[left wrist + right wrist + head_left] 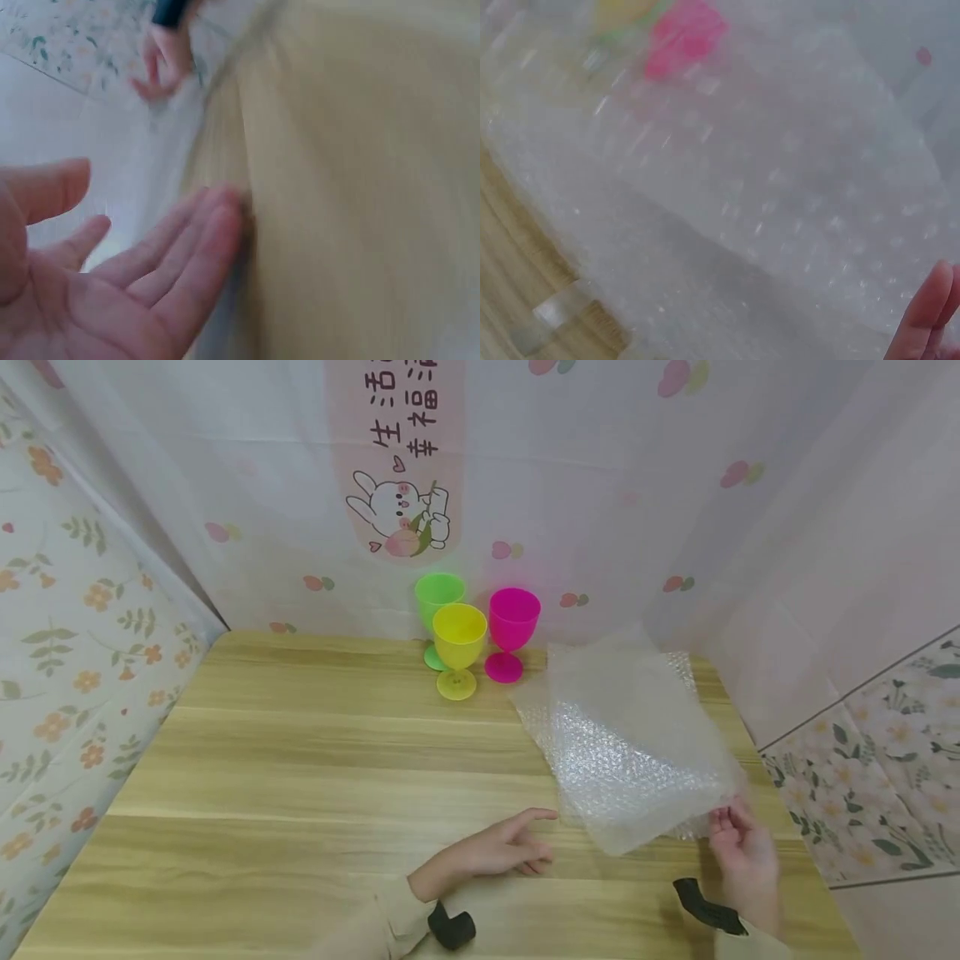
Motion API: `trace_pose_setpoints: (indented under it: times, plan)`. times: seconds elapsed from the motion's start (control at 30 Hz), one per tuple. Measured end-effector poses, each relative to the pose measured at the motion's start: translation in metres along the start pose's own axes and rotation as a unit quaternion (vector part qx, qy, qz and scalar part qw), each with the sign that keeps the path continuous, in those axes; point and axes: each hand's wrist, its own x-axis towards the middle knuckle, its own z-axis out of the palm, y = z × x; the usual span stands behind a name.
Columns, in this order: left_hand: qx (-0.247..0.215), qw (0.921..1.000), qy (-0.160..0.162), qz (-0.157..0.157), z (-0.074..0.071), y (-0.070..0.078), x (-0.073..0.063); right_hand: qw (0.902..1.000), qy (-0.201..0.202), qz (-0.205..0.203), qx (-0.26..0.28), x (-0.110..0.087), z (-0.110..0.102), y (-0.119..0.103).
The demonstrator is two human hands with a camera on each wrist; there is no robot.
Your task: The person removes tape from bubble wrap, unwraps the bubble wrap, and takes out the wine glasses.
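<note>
Translucent bubble wrap (pixel 637 756) lies in overlapping sheets on the right part of the table. My right hand (pixel 744 852) pinches the top sheet by its near right corner, and that sheet is raised off the ones below. In the right wrist view the raised bubble wrap (pixel 780 202) fills most of the picture, with fingertips (pixel 926 307) at its lower right. My left hand (pixel 504 848) holds nothing; it hovers just left of the wrap's near edge, fingers loosely extended. The left wrist view is blurred and shows that palm (pixel 90 315) facing up.
Three plastic goblets stand together at the table's back edge: a green goblet (pixel 435 597), a yellow goblet (pixel 459 639) and a pink goblet (pixel 513 622). The wrap's far left corner reaches near the pink one. A printed curtain (pixel 600 485) hangs behind the wooden table (pixel 300 777).
</note>
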Motion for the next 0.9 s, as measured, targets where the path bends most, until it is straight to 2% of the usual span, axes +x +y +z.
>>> trace_pose_setpoints:
  times: [0.03,0.07,0.13,0.2,0.27,0.3,0.33,0.43,0.47,0.5,0.57,0.6,0.67,0.73,0.9]
  plan:
    - [-0.054,0.9983,-0.021,-0.002,0.005,-0.002,0.007,1.0000,0.005,0.000,0.002,0.001,-0.002,0.000]
    - [-0.110,0.9931,-0.041,-0.005,0.010,-0.004,0.013,1.0000,0.008,0.000,-0.002,0.001,-0.003,0.001]
    - [-0.211,0.9760,-0.055,-0.009,0.020,-0.005,0.024,0.9994,0.021,-0.009,-0.024,0.001,-0.005,0.002]
    - [-0.277,0.9605,-0.025,-0.002,0.027,-0.002,0.034,0.9974,0.032,-0.020,-0.061,0.000,-0.005,0.005]
    - [-0.297,0.9543,0.034,0.014,0.033,0.002,0.042,0.9901,0.041,-0.042,-0.128,-0.003,-0.003,0.008]
    - [-0.284,0.9560,0.069,0.024,0.035,0.005,0.047,0.9830,0.050,-0.059,-0.167,-0.005,-0.001,0.010]
    - [-0.254,0.9612,0.101,0.037,0.036,0.008,0.050,0.9743,0.053,-0.076,-0.205,-0.007,0.000,0.013]
    - [-0.116,0.9752,0.177,0.065,0.037,0.017,0.056,0.9385,0.084,-0.139,-0.304,-0.014,0.004,0.020]
    - [-0.061,0.9761,0.195,0.075,0.037,0.020,0.057,0.9252,0.101,-0.157,-0.330,-0.016,0.005,0.022]
    - [-0.011,0.9745,0.208,0.084,0.036,0.023,0.058,0.9169,0.114,-0.172,-0.341,-0.017,0.006,0.024]
    - [0.056,0.9696,0.218,0.095,0.033,0.029,0.060,0.8990,0.145,-0.195,-0.364,-0.019,0.008,0.027]
    - [0.078,0.9672,0.221,0.098,0.031,0.032,0.061,0.8932,0.155,-0.201,-0.371,-0.019,0.008,0.028]
    - [0.094,0.9660,0.221,0.097,0.027,0.037,0.063,0.8820,0.182,-0.212,-0.379,-0.020,0.008,0.030]
    - [0.093,0.9661,0.225,0.085,0.023,0.040,0.067,0.8758,0.196,-0.226,-0.379,-0.018,0.007,0.032]
    - [0.108,0.9632,0.242,0.047,0.014,0.038,0.077,0.8593,0.217,-0.241,-0.395,-0.011,0.003,0.035]
